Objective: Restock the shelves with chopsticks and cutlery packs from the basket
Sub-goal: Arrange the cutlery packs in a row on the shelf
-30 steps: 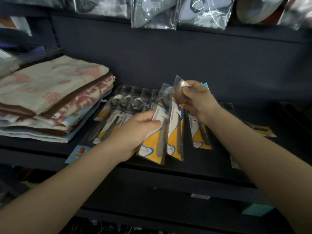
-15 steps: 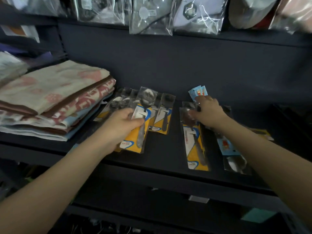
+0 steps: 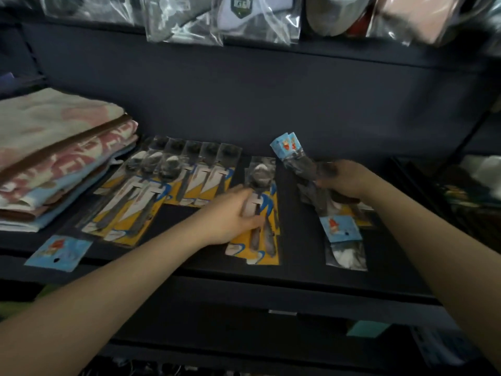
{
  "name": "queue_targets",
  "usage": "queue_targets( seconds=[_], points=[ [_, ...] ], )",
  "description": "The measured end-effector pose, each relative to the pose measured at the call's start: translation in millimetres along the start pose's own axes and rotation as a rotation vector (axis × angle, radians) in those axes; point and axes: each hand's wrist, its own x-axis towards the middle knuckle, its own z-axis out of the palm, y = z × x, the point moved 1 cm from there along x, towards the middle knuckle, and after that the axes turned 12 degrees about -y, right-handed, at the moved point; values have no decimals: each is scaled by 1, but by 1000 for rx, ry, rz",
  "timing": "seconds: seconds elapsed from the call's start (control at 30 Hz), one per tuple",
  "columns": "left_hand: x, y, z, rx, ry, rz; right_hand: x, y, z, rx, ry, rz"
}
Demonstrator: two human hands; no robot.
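- Dark shelf, cutlery packs laid flat across it.
- Left hand resting on a yellow-backed cutlery pack near the middle of the shelf; fingers over the card, thumb beside it. Pinching or only pressing: cannot tell through the blur.
- That pack lying lengthwise, spoon bowl toward the back wall, another like it partly underneath.
- Right hand curled round a bundle of blue-topped packs, lifted off the shelf and tilted, blue header up and toward the back.
- One more blue-labelled pack flat on the shelf just below the right hand, header toward the back, clear end at the front edge.
- Row of yellow cutlery packs left of the left hand, overlapping, fanned side by side.
- Loose blue card at the front edge, far left.
- Folded towels stacked at the left end of the shelf, just beside the row.
- Bagged goods hanging along the shelf above.
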Motion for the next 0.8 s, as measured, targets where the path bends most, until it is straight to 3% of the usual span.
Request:
queue_targets(
  seconds=[0.33,0.43,0.53,0.6,0.67,0.73,0.8],
  points=[
    [27,35,15,82,-56,-14,-8,-14,2,-217,-95,-63],
    [39,37,18,97,-34,-16,-15,-6,-14,-92,-80,-112],
    [38,38,12,211,239,27,-24,13,-36,27,96,-261],
    [30,45,-1,472,570,167,-35,19,-44,-84,186,-411],
    [26,51,-12,788,765,285,-41,19,-45,-254,180,-525],
    [24,57,-18,916,678,273,-47,11,-40,-333,139,-607],
    [21,61,-16,861,447,133,-51,0,-33,-334,181,-698]
  ],
)
